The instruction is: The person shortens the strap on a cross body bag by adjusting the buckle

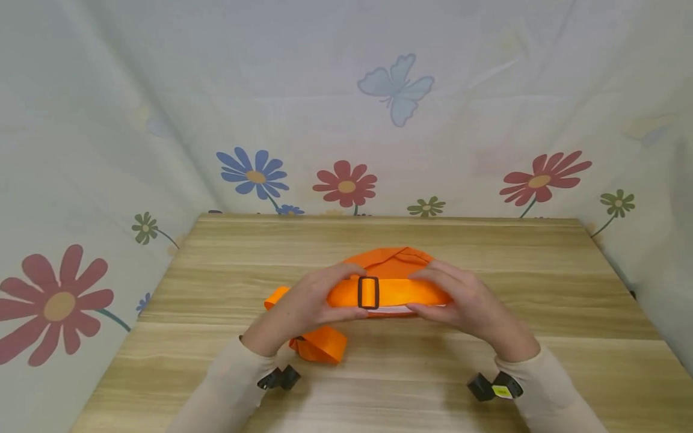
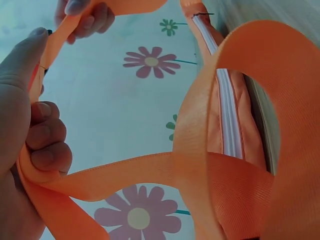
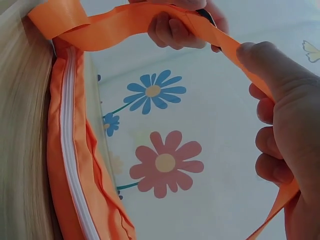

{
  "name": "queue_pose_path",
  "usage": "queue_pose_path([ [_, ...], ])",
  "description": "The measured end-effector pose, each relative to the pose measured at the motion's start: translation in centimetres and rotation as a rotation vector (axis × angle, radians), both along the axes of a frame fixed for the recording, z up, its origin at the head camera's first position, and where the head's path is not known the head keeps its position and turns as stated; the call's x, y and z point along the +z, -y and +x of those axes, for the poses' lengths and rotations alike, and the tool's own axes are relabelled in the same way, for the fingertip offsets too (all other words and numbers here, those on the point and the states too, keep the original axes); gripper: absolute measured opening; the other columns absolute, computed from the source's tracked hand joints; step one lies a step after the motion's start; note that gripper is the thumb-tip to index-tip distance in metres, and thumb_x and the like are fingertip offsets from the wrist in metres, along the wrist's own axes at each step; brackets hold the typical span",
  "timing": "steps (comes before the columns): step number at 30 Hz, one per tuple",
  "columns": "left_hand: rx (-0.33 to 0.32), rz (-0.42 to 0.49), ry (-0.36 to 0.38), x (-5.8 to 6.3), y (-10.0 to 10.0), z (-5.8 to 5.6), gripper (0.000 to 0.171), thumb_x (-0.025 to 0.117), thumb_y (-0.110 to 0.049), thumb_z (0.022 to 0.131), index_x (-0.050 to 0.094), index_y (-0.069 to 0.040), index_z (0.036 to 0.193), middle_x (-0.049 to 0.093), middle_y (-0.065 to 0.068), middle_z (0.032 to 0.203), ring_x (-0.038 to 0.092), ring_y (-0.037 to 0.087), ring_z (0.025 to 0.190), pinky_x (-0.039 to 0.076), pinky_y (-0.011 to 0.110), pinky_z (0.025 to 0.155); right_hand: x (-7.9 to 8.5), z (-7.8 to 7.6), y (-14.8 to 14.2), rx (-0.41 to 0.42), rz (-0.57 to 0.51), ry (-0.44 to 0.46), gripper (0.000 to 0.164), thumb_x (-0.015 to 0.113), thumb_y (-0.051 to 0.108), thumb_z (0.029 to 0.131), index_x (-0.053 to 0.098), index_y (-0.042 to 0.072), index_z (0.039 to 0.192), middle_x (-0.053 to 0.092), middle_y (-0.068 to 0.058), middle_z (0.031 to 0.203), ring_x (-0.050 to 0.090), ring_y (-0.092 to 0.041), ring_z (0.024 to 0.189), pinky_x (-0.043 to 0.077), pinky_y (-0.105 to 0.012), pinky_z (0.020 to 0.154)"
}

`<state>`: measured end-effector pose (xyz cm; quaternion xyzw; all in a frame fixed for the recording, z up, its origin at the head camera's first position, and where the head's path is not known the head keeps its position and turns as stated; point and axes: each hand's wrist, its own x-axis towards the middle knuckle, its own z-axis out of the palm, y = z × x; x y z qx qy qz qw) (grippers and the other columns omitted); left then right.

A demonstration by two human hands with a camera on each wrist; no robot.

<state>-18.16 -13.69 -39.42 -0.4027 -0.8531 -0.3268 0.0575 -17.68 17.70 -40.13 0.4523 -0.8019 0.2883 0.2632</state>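
Observation:
An orange fabric waist bag point(image 1: 390, 260) with a white zipper point(image 3: 69, 130) lies on the table. Above it, both hands hold its orange strap point(image 1: 403, 293) stretched sideways. My left hand point(image 1: 314, 296) grips the strap beside a black slide buckle point(image 1: 369, 293), thumb on the near side. My right hand point(image 1: 460, 296) pinches the strap further right; in the right wrist view its thumb presses the webbing and its fingers curl behind. Loose strap loops point(image 1: 325, 346) hang by the left forearm, and one loop point(image 2: 292, 100) fills the right of the left wrist view.
The wooden table point(image 1: 243, 252) backs onto a pale curtain point(image 1: 303, 108) printed with flowers and a butterfly. Black wrist cameras point(image 1: 278, 377) sit on both sleeves, close above the tabletop.

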Motion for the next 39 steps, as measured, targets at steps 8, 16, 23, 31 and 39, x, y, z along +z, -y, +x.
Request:
queue_pose_path([
  [8, 0.012, 0.013, -0.026, -0.1, -0.1, 0.2, 0.063, 0.090, -0.028, 0.090, 0.060, -0.011, 0.143, 0.072, 0.009, 0.137, 0.072, 0.026, 0.111, 0.065, 0.043, 0.099, -0.1, 0.1, 0.4, 0.015, -0.065, 0.026, 0.051, 0.065, 0.055, 0.103, 0.074, 0.006, 0.114, 0.074, -0.004, 0.105, 0.068, -0.016, 0.087, 0.059, -0.015, 0.089],
  [16, 0.000, 0.061, -0.002, -0.3, 0.0, 0.2, 0.064, 0.089, -0.025, 0.090, 0.056, -0.010, 0.143, 0.072, 0.010, 0.131, 0.071, 0.022, 0.101, 0.066, 0.033, 0.089, 0.1, 0.3, 0.7, 0.019, -0.116, 0.048, 0.052, 0.066, 0.055, 0.103, 0.073, 0.004, 0.113, 0.074, -0.007, 0.103, 0.066, -0.017, 0.088, 0.057, -0.014, 0.086],
  [23, -0.016, 0.088, 0.016, -0.3, -0.3, 0.1, 0.062, 0.088, -0.025, 0.091, 0.055, -0.013, 0.142, 0.072, 0.009, 0.128, 0.071, 0.019, 0.098, 0.065, 0.028, 0.085, 0.0, 0.1, 1.3, 0.050, -0.165, 0.017, 0.051, 0.067, 0.052, 0.103, 0.072, 0.002, 0.110, 0.073, -0.008, 0.098, 0.064, -0.016, 0.084, 0.057, -0.016, 0.077],
  [31, -0.032, 0.084, -0.015, -0.6, -0.9, 0.0, 0.059, 0.079, -0.030, 0.093, 0.052, -0.017, 0.144, 0.071, 0.003, 0.125, 0.069, 0.017, 0.101, 0.063, 0.033, 0.092, -0.1, 0.0, 2.3, 0.096, -0.162, 0.051, 0.043, 0.073, 0.044, 0.102, 0.072, 0.002, 0.113, 0.073, -0.008, 0.102, 0.063, -0.017, 0.086, 0.056, -0.018, 0.073],
  [39, -0.017, 0.078, 0.011, -0.6, -1.4, 0.0, 0.052, 0.073, -0.038, 0.097, 0.055, -0.015, 0.139, 0.069, -0.004, 0.116, 0.063, 0.009, 0.092, 0.060, 0.026, 0.082, -0.2, 0.0, 2.9, 0.106, -0.094, 0.047, 0.041, 0.081, 0.039, 0.098, 0.071, 0.003, 0.116, 0.074, -0.006, 0.107, 0.068, -0.017, 0.090, 0.062, -0.022, 0.081],
])
